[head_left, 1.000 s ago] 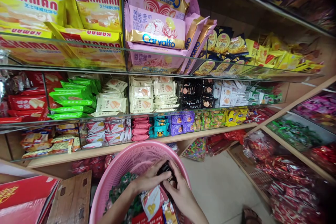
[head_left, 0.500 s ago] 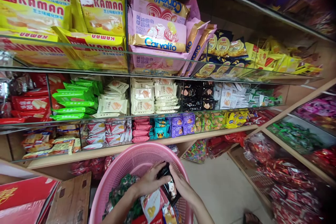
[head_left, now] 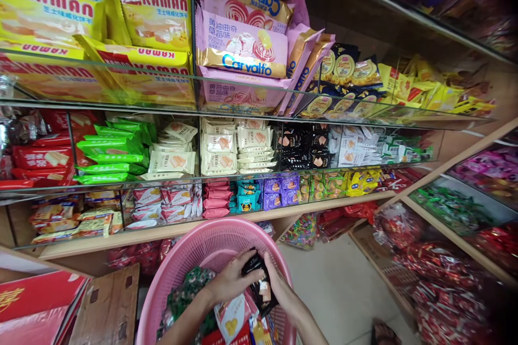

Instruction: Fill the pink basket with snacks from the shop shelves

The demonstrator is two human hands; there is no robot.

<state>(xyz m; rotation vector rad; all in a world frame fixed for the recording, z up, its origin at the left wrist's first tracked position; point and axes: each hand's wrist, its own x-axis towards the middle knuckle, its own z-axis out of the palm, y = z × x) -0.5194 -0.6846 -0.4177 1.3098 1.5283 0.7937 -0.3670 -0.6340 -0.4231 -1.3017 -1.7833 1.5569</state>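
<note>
Between my two hands, over a pink plastic basket (head_left: 178,264), are black snack packets (head_left: 263,294) with a pale biscuit picture. My left hand (head_left: 232,278) presses on them from the left, fingers over the upper packet. From the right, my right hand (head_left: 278,285) flanks them with its fingers close together. Below in the basket lie green-wrapped pieces (head_left: 184,299), a white-and-pink packet (head_left: 232,318) with a heart shape and a red packet (head_left: 226,337). How many black packets I hold cannot be made out.
Glass-fronted shelves ahead hold yellow wafer packs (head_left: 154,16), purple cookie packs (head_left: 243,38) and black packets (head_left: 303,145). A wooden board (head_left: 107,304) and red box (head_left: 36,302) stand left. Bagged red sweets (head_left: 449,269) lie right; a sandalled foot (head_left: 382,331) shows on the floor.
Both hands stay around the black packets, which have tilted slightly, showing more of the biscuit picture. The view has shifted a little, and the foot at the bottom shows slightly more.
</note>
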